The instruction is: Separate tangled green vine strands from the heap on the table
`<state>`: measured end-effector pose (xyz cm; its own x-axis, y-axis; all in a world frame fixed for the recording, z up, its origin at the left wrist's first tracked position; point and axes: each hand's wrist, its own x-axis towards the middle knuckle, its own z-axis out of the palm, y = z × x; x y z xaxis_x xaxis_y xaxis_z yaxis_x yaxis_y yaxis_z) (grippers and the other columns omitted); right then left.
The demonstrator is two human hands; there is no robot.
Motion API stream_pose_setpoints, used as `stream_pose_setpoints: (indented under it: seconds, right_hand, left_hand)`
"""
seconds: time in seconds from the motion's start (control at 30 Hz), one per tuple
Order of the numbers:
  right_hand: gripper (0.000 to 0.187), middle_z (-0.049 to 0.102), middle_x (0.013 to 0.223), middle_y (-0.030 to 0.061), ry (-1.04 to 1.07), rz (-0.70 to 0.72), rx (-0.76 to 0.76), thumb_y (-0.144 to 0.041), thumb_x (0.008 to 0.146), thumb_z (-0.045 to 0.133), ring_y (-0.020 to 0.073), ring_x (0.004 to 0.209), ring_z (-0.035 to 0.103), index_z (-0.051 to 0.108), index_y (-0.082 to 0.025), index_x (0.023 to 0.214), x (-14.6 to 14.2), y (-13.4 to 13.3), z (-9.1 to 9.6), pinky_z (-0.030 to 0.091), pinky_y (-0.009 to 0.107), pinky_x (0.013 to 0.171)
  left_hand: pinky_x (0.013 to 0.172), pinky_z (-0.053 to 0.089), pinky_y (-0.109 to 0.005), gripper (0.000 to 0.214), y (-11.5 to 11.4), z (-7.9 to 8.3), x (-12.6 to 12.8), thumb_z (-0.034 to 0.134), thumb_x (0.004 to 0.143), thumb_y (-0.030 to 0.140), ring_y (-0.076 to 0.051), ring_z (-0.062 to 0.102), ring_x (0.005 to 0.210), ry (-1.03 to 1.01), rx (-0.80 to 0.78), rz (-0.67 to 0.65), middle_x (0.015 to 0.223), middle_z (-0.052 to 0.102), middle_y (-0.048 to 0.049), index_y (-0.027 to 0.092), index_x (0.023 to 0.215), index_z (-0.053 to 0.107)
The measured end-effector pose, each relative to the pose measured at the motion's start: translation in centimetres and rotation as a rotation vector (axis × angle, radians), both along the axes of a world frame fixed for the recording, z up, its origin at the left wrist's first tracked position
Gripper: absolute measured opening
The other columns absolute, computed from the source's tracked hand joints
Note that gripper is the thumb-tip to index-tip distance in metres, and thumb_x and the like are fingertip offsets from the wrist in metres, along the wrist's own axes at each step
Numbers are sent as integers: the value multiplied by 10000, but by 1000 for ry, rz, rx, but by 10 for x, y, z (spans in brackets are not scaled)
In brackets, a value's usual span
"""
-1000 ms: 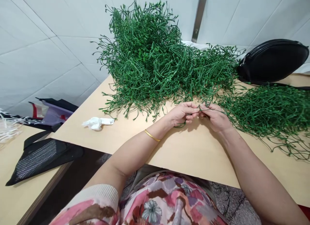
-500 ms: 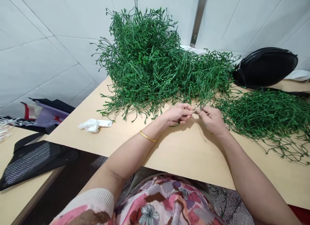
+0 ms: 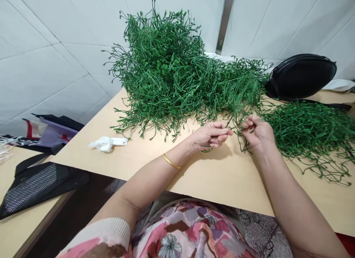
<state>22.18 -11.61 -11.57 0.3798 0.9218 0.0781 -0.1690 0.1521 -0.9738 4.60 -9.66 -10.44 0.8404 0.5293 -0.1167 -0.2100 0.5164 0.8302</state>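
My left hand (image 3: 215, 134) is over the table with thumb and forefinger pinched on a thin green artificial plant stem, part of which loops out below the palm. To its right, my right hand (image 3: 258, 131) is turned palm-up with fingers curled round a few green stems (image 3: 244, 144) that dangle beside it; their upper part is blurred. Behind both hands spreads a large tangled heap of green artificial plant stems (image 3: 172, 76). A second, lower pile of stems (image 3: 313, 130) lies to the right of my right hand.
A black oval bag (image 3: 302, 76) stands at the back right against the tiled wall. Crumpled white tissue (image 3: 107, 143) is on the table's left part. A black mesh-patterned bag (image 3: 33, 187) rests on a lower surface at left, beside purple and black cloth (image 3: 55, 130).
My hands were together; now they are apart. The right hand has moved right and rolled palm-up, with stems trailing from it. My left hand has shifted slightly right and keeps its pinch.
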Motion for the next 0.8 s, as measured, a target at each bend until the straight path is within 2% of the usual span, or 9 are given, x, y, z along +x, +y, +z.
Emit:
stream_pose_setpoints:
  seconds: [0.13, 0.23, 0.27, 0.37, 0.43, 0.5, 0.57, 0.63, 0.8]
  right_hand:
    - [397, 273, 491, -92, -43, -159, 105, -548, 741, 577, 57, 400, 250, 387, -221, 621, 14, -3, 9, 367, 242, 446]
    - [325, 300, 487, -78, -261, -298, 252, -474, 767, 588, 74, 418, 267, 436, -224, 626, 0, -19, 19, 305, 251, 444]
    - [277, 348, 500, -63, -380, -298, 282, -435, 773, 596, 85, 438, 311, 477, -222, 644, -7, -25, 21, 303, 259, 457]
    - [146, 533, 643, 10, -769, -101, 310, -333, 819, 554, 133, 578, 473, 595, -211, 750, -28, -38, 22, 368, 284, 549]
    - [152, 600, 770, 55, -957, 15, 326, -287, 844, 503, 168, 707, 540, 622, -205, 795, -36, -39, 17, 413, 309, 659]
    - [176, 618, 848, 80, -1058, 35, 316, -257, 853, 467, 188, 797, 560, 622, -193, 799, -40, -34, 10, 417, 320, 732]
    - [180, 622, 832, 75, -1061, 36, 258, -252, 857, 454, 178, 773, 561, 608, -183, 795, -40, -28, 5, 413, 304, 717]
    - [173, 606, 742, 42, -968, 63, 177, -283, 861, 455, 150, 672, 541, 584, -184, 800, -39, -23, 1, 401, 276, 640]
    - [244, 552, 640, -15, -654, 254, -8, -430, 866, 438, 109, 538, 448, 505, -202, 808, -35, -17, -4, 342, 238, 523]
  left_hand:
    - [347, 95, -145, 110, 3, -6, 2, 585, 767, 188, 4, 206, 338, 168, 57, 170, 487, 425, 50, 112, 707, 532]
    - [345, 84, -160, 122, 3, -9, 5, 549, 782, 153, -3, 212, 325, 263, 45, 271, 476, 423, 50, 126, 675, 496]
    - [345, 87, -162, 128, 3, -9, 6, 535, 789, 146, -5, 214, 323, 275, 38, 285, 471, 418, 51, 130, 671, 486]
    - [346, 93, -161, 142, 1, -9, 8, 504, 801, 143, -7, 211, 319, 279, 28, 301, 463, 413, 50, 137, 664, 469]
    - [346, 96, -155, 154, -1, -9, 8, 499, 797, 141, -6, 209, 319, 256, 14, 294, 468, 417, 48, 141, 650, 451]
    - [347, 107, -148, 159, -1, -10, 7, 500, 792, 150, -5, 209, 323, 214, -25, 256, 483, 426, 46, 143, 646, 437]
    - [345, 123, -142, 141, 0, -11, 6, 495, 792, 163, -7, 208, 328, 175, -85, 207, 491, 425, 47, 144, 663, 443]
    - [344, 147, -140, 109, 2, -12, 5, 493, 790, 170, -13, 220, 335, 132, -139, 166, 497, 420, 48, 143, 690, 459]
    - [355, 208, -140, 120, 1, -12, 5, 510, 780, 180, -20, 278, 351, 59, -141, 155, 527, 457, 39, 147, 687, 442]
